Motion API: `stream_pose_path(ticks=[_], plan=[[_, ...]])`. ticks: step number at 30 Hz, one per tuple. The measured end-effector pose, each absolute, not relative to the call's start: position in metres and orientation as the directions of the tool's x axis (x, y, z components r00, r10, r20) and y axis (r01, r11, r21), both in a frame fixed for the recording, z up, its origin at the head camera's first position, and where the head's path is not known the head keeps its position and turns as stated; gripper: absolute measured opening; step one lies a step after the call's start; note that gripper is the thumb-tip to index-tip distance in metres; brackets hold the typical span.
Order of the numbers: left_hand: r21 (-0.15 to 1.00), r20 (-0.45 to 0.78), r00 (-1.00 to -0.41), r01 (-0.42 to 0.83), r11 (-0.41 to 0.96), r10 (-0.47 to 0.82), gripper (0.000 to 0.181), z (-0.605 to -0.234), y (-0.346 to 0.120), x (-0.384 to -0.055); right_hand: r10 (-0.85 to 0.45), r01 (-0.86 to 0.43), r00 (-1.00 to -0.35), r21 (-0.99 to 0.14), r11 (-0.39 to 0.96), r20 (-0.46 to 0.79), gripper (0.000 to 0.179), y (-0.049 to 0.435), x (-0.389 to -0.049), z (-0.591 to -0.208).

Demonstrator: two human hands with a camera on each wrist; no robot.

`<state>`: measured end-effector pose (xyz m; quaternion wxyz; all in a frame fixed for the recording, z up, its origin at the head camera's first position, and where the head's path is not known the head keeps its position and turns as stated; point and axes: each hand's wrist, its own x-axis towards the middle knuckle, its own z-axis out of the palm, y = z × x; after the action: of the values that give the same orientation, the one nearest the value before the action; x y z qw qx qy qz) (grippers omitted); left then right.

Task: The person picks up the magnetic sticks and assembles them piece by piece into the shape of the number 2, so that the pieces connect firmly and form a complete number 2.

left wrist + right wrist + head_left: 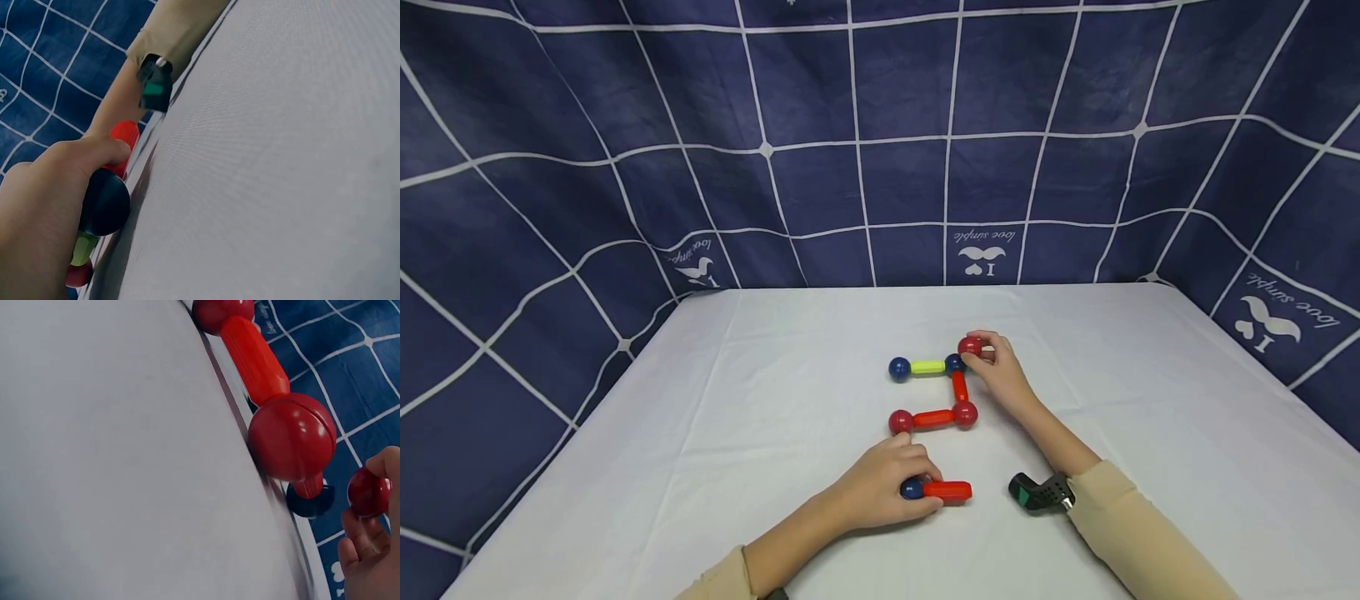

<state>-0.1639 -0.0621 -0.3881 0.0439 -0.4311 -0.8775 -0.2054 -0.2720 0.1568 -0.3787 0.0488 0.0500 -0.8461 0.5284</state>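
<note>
My left hand [883, 487] grips a red rod [949, 492] with a dark blue ball [912, 488] at its end; in the left wrist view the thumb lies on the red rod [127, 140], above the ball [105, 203]. With thumb and fingers, my right hand [1003, 379] pinches a red ball [970, 347] behind a dark blue ball [954, 362]. From that blue ball a yellow-green rod [928, 367] runs left to another blue ball [899, 368]. A red rod [960, 387] runs toward me to a red ball [965, 414], then a red rod [933, 419] and red ball [901, 422].
A white cloth [775, 367] covers the table. Behind and beside it hangs a navy curtain [902, 183] with white grid lines. A black wrist device [1041, 492] sits at the right cuff, over the cloth.
</note>
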Motion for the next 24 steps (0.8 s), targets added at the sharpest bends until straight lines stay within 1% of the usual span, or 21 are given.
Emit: stream_pose_path(ticks=[7, 11, 18, 24], plan=[[0.322, 0.245, -0.622, 0.776, 0.542, 0.744, 0.022, -0.387, -0.063, -0.167, -0.091, -0.135, -0.99, -0.903, 0.407, 0.107, 0.042, 0.17, -0.245, -0.375], [0.325, 0.244, -0.629, 0.77, 0.549, 0.738, 0.022, -0.386, -0.064, -0.167, -0.154, -0.162, -0.982, -0.902, 0.4, 0.108, 0.042, 0.172, -0.228, -0.375], [0.349, 0.232, -0.668, 0.736, 0.581, 0.707, 0.023, -0.387, -0.066, -0.17, -0.302, -0.278, -0.941, -0.862, 0.424, 0.155, 0.033, 0.17, -0.207, -0.382], [0.375, 0.237, -0.703, 0.703, 0.605, 0.67, 0.021, -0.388, -0.07, -0.174, -0.372, -0.259, -0.923, -0.868, 0.424, 0.094, 0.03, 0.167, -0.201, -0.387]])
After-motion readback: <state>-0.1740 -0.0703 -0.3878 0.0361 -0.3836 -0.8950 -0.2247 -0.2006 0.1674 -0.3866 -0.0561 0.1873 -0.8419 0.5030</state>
